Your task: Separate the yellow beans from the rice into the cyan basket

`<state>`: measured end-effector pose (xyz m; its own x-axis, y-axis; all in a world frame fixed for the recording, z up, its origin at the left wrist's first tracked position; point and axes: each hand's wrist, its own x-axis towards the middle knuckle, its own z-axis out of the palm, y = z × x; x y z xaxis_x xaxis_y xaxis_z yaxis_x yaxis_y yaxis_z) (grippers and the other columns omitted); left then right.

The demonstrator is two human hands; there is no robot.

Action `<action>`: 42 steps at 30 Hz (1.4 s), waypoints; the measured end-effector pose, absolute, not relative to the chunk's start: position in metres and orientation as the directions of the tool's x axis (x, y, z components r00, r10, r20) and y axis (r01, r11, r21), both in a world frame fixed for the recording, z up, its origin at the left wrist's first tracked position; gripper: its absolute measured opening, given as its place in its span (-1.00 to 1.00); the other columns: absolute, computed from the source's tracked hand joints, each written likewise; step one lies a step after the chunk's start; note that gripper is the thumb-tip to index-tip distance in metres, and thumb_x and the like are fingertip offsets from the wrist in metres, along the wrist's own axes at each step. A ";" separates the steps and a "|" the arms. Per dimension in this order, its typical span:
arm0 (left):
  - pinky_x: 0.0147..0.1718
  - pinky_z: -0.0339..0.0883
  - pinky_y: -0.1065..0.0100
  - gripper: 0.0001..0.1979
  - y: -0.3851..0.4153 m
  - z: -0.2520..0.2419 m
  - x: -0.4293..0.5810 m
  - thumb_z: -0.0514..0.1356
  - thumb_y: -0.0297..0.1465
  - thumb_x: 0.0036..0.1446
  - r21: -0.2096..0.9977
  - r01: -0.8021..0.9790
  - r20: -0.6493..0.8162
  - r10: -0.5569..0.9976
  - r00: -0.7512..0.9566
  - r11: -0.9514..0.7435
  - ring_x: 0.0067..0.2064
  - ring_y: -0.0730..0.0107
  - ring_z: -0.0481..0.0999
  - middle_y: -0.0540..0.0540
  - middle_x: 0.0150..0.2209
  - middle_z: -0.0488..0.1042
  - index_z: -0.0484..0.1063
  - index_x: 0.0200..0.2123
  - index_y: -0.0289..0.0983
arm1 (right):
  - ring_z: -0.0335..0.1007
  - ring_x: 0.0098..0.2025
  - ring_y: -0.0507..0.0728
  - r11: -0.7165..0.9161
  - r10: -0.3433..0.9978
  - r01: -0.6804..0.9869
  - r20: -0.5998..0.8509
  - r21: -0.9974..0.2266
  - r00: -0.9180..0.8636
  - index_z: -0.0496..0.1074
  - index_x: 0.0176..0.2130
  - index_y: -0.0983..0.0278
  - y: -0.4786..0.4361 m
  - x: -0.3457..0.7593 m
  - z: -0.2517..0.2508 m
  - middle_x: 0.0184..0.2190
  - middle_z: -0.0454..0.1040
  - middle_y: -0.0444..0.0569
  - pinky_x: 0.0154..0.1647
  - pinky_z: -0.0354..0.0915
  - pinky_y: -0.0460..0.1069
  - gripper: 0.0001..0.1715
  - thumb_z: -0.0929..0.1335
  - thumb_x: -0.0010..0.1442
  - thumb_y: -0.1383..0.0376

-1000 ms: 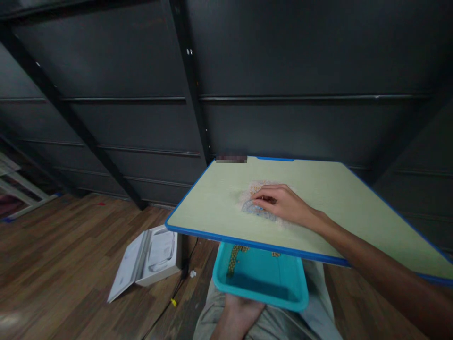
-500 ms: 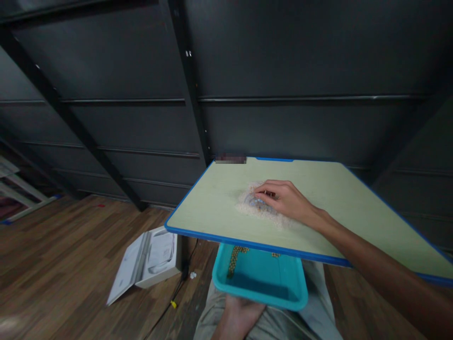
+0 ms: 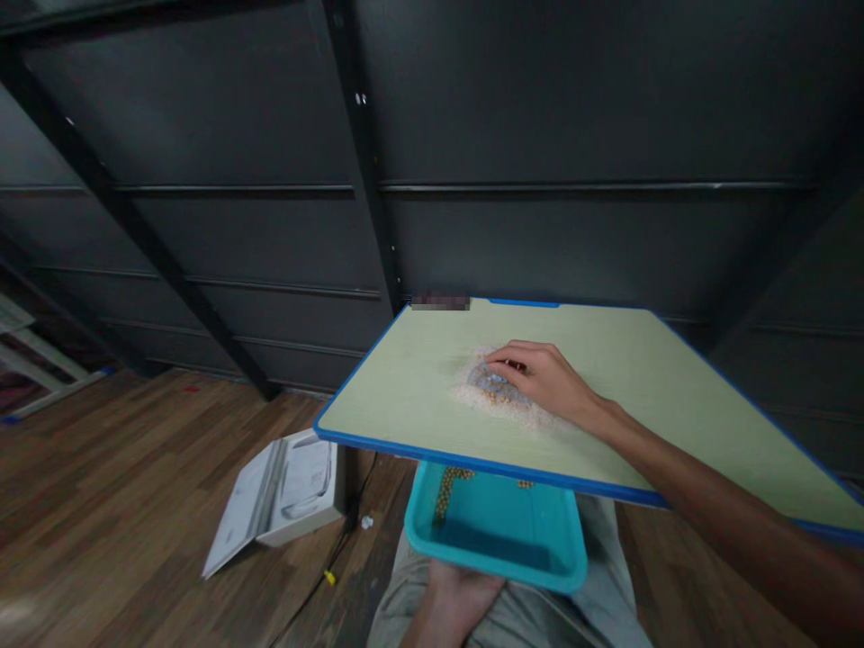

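Note:
My right hand (image 3: 540, 373) is over a low heap of pale, rice-like grains (image 3: 496, 409) on the board. Its thumb and fingers come together at a clear plastic piece (image 3: 481, 378) lying in the grains. Whatever is between the fingertips is too small to make out. Several tan, bead-like pieces (image 3: 496, 397) show beside the plastic. Under the near rim of a turquoise tray (image 3: 499, 567), my left hand (image 3: 465, 585) supports it above my lap, its fingers hidden. Small round tan pieces (image 3: 444, 495) lie along the tray's left and far sides.
The pale green board (image 3: 398, 387) has a blue edge and overhangs the tray. A dark panelled wall (image 3: 573, 243) rises behind it. On the wooden floor to the left are an open white box (image 3: 307, 477) and a black cable (image 3: 317, 585) with a yellow tag.
My right hand has stayed over the heap with slight finger movement. More tan pieces show beside the clear plastic. My left hand and the tray remain in place.

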<state>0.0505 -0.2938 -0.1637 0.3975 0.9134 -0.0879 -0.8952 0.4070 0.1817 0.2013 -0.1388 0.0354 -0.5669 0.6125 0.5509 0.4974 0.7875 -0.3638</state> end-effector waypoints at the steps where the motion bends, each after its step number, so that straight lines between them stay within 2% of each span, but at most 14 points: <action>1: 0.21 0.15 -0.06 -0.51 -0.294 -0.161 0.051 -0.03 -0.10 0.26 0.182 -0.896 -0.081 0.914 0.397 0.406 0.13 0.01 0.48 -0.20 0.01 0.61 0.47 0.05 -0.24 | 0.52 -0.14 0.12 0.789 0.612 0.490 0.549 -0.371 -0.570 0.56 -0.10 0.19 -0.139 0.201 0.035 -0.14 0.60 -0.06 -0.06 0.36 0.03 -0.79 0.34 0.30 0.28; 9: 0.23 0.13 -0.05 -0.50 -0.292 -0.163 0.052 -0.05 -0.09 0.27 0.162 -0.895 -0.091 0.910 0.405 0.415 0.11 0.05 0.51 -0.22 -0.01 0.62 0.52 -0.02 -0.24 | 0.53 -0.14 0.11 0.789 0.615 0.448 0.541 -0.421 -0.574 0.57 -0.11 0.20 -0.141 0.199 0.037 -0.14 0.61 -0.05 -0.04 0.36 0.02 -0.78 0.34 0.30 0.28; 19: 0.24 0.12 -0.06 -0.55 -0.294 -0.172 0.051 -0.03 -0.17 0.28 0.198 -0.890 -0.083 0.912 0.401 0.410 0.11 0.07 0.51 -0.22 0.07 0.57 0.45 0.06 -0.25 | 0.50 -0.15 0.10 0.807 0.589 0.412 0.525 -0.424 -0.614 0.57 -0.11 0.21 -0.145 0.197 0.038 -0.16 0.60 -0.03 -0.05 0.34 0.03 -0.78 0.34 0.30 0.29; 30: 0.23 0.12 -0.12 -0.46 -0.294 -0.165 0.051 -0.04 -0.06 0.24 0.168 -0.897 -0.090 0.913 0.399 0.409 0.17 0.00 0.45 -0.24 0.05 0.58 0.39 0.13 -0.21 | 0.49 -0.11 0.12 0.822 0.564 0.392 0.498 -0.413 -0.659 0.57 -0.14 0.21 -0.150 0.193 0.040 -0.15 0.60 -0.04 -0.02 0.31 0.03 -0.79 0.33 0.32 0.27; 42: 0.25 0.09 -0.14 -0.41 -0.292 -0.163 0.052 -0.04 0.00 0.22 0.165 -0.895 -0.100 0.910 0.403 0.414 0.20 -0.02 0.42 -0.28 0.06 0.57 0.44 0.07 -0.27 | 0.51 -0.16 0.10 0.813 0.561 0.358 0.454 -0.458 -0.692 0.57 -0.14 0.21 -0.157 0.190 0.039 -0.18 0.61 -0.06 -0.06 0.33 0.01 -0.78 0.32 0.33 0.27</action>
<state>0.0524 -0.2924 -0.1632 0.4026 0.9099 -0.0998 -0.8951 0.4142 0.1654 0.1895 -0.1574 0.0391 -0.6920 0.5608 0.4545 0.3584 0.8134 -0.4581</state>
